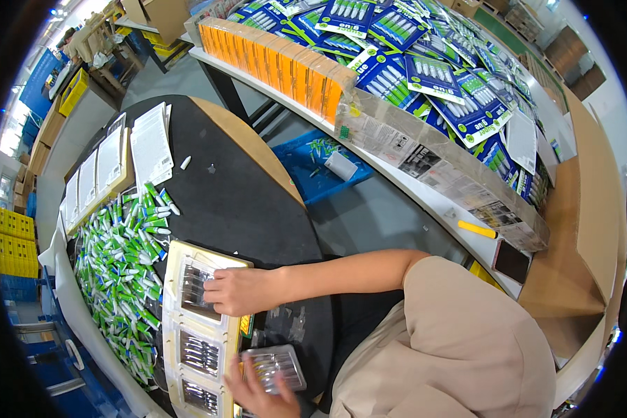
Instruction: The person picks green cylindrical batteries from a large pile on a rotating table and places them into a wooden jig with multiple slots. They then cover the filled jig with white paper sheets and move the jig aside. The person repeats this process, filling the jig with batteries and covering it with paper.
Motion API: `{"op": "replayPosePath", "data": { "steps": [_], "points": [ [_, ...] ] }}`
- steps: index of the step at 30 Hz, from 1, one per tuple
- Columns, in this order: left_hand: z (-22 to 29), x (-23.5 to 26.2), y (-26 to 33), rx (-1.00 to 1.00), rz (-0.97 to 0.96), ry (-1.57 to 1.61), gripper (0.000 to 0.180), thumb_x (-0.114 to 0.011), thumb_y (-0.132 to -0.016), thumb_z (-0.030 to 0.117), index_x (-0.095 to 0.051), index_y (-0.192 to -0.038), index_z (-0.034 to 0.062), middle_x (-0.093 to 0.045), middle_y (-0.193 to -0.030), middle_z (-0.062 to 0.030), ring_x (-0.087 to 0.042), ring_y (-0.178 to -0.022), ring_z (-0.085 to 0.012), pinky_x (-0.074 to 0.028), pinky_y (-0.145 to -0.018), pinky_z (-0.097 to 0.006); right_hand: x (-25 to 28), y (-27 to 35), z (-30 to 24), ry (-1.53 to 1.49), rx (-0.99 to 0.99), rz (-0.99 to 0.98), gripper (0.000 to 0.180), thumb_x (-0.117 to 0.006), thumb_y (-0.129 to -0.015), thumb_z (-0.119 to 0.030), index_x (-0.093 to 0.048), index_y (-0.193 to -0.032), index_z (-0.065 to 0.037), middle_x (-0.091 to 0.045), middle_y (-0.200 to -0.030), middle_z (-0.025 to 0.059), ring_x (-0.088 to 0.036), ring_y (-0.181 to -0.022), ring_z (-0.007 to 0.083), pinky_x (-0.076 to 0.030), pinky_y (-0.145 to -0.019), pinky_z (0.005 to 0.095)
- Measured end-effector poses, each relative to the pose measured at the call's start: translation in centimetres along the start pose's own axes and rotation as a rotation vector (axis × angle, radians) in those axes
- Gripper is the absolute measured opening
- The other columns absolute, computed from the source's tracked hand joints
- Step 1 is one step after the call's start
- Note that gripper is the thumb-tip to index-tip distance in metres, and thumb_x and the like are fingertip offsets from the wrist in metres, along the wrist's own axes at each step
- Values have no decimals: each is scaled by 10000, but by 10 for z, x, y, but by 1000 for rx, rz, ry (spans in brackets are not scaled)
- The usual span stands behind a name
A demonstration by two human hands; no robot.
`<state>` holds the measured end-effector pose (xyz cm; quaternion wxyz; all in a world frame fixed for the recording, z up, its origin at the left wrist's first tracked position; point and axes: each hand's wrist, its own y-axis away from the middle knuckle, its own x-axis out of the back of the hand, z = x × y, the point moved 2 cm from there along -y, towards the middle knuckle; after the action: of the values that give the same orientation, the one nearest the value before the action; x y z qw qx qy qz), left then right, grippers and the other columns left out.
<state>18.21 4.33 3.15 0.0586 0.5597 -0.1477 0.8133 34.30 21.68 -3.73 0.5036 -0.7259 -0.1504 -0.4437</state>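
Observation:
My right hand (240, 291) reaches across the table, its fingers curled together on a clear plastic blister (196, 284) in the upper slot of a cream tray (175, 306). The two slots below hold more clear ribbed blisters (200, 353). Somewhat blurred, my left hand (261, 391) spreads its fingers and thumb over the edge of a loose clear blister (285, 366) beside the tray. Whether it grips that blister is not plain. Left of the tray lies a large heap of small green-and-white glue tubes (118, 279).
White backing cards (152, 146) lie in stacks at the dark table's (223, 181) far end. A blue bin (320, 191) stands below. On the bench behind, packed glue cards (411, 76) pile up behind orange boxes (272, 59). A yellow cutter (477, 229) and a phone (511, 261) lie on its edge.

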Motion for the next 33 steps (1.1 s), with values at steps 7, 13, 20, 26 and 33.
{"op": "replayPosePath", "data": {
  "steps": [7, 13, 20, 26, 33],
  "points": [
    [19, -47, 13, -108, -337, -221, 652, -584, -992, 496, -509, -1482, 71, -436, -1572, -199, -332, -1500, -427, -190, -1221, -667, -12, -17, 9, -263, -12, -151, 110, -670, -834, -134, -715, -843, -34, -656, -982, 96, -619, -1044, 250, -515, -860, 363],
    [2, -49, 26, -153, -354, -168, 610, -636, -977, 398, -510, -1465, 55, -422, -1585, -205, -319, -1503, -443, -165, -1224, -666, -2, -28, 10, -269, -5, -215, 121, -717, -805, -140, -727, -832, -23, -671, -993, 110, -620, -1058, 262, -515, -833, 377],
    [-1, -48, 28, -190, -353, -163, 610, -608, -981, 478, -543, -1458, 103, -457, -1570, -170, -354, -1499, -384, -166, -1217, -694, 14, -25, 8, -251, -28, -238, 134, -739, -773, -152, -747, -839, -35, -680, -974, 97, -638, -1027, 283, -518, -846, 412],
    [2, -41, 33, -204, -296, -84, 674, -686, -926, 441, -518, -1474, 86, -448, -1575, -179, -355, -1494, -402, -145, -1214, -703, 21, -24, 28, -524, -140, -351, 161, -733, -791, -131, -752, -913, -28, -679, -1008, 104, -639, -1063, 305, -529, -903, 425],
    [8, -42, 34, -138, -255, -123, 639, -692, -928, 490, -564, -1460, 161, -490, -1559, -87, -422, -1467, -254, -216, -1200, -671, 14, -46, 15, -92, -91, -270, 688, -632, -947, -492, -501, -1495, -97, -406, -1591, 178, -323, -1517, 333, -262, -1219, 563]
  ]
}}
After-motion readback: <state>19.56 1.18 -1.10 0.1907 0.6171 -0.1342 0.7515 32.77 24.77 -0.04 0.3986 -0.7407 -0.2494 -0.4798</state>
